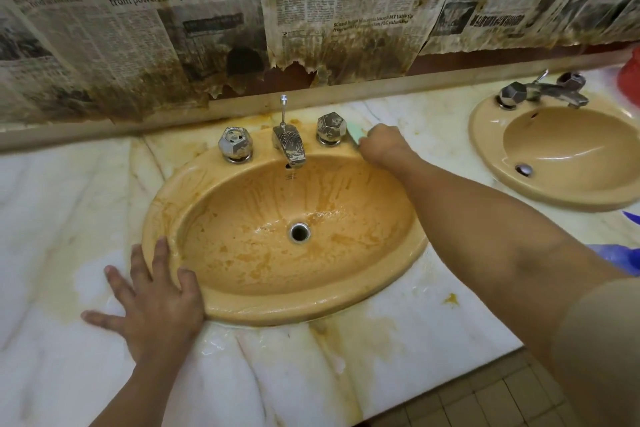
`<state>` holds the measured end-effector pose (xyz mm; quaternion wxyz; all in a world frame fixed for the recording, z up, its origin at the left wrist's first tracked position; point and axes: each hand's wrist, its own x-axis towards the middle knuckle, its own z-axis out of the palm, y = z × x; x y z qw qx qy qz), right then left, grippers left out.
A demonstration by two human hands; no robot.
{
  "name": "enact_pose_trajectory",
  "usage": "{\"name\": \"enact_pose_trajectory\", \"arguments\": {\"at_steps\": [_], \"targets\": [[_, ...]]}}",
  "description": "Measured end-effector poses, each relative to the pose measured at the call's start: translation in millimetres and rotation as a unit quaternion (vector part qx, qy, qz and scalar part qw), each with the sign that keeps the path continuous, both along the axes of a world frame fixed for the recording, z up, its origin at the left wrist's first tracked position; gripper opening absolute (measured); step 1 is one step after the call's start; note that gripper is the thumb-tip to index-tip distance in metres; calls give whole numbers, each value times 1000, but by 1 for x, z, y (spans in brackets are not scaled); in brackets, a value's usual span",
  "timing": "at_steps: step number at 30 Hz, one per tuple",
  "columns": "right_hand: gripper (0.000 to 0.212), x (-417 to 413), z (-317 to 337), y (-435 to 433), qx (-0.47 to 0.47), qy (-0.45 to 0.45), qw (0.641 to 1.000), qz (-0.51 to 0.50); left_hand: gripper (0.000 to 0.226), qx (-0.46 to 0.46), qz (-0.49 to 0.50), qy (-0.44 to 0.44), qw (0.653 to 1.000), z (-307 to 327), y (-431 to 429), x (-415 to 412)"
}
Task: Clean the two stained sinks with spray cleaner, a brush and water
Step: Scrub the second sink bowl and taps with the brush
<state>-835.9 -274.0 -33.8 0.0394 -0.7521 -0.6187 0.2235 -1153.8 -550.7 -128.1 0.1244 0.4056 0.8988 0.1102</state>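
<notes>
While the left hand [152,302] lies flat with its fingers spread, partly on the marble desk [52,218] and partly over the front left rim of the stained sink [277,308], the right hand [384,146] reaches to the back right of that rim. Its fingers are curled round a pale green brush [355,133], whose free end pokes out just beside the right tap knob [331,128]. A cleaner second sink [486,142] sits further right.
</notes>
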Motion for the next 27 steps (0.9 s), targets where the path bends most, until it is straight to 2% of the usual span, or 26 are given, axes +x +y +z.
{"name": "enact_pose_trajectory", "arguments": {"at_steps": [3,8,13,16,22,27], "targets": [[15,-14,-4,-7,-2,5,1000,-6,61,2,8,-1,1000,0,0,-1],[34,19,-5,-52,7,16,1000,-2,61,4,6,1,1000,-1,1,-3],[28,83,-16,-145,37,74,989,-122,60,4,-4,-9,1000,2,-1,-2],[19,115,-14,-198,48,95,983,-148,61,3,-10,-15,1000,5,-2,-1],[36,160,-8,-249,82,59,980,-174,76,-5,-51,-33,998,10,-24,9],[34,185,-11,-237,117,69,973,-187,58,9,-55,-28,998,9,-57,46]]}}
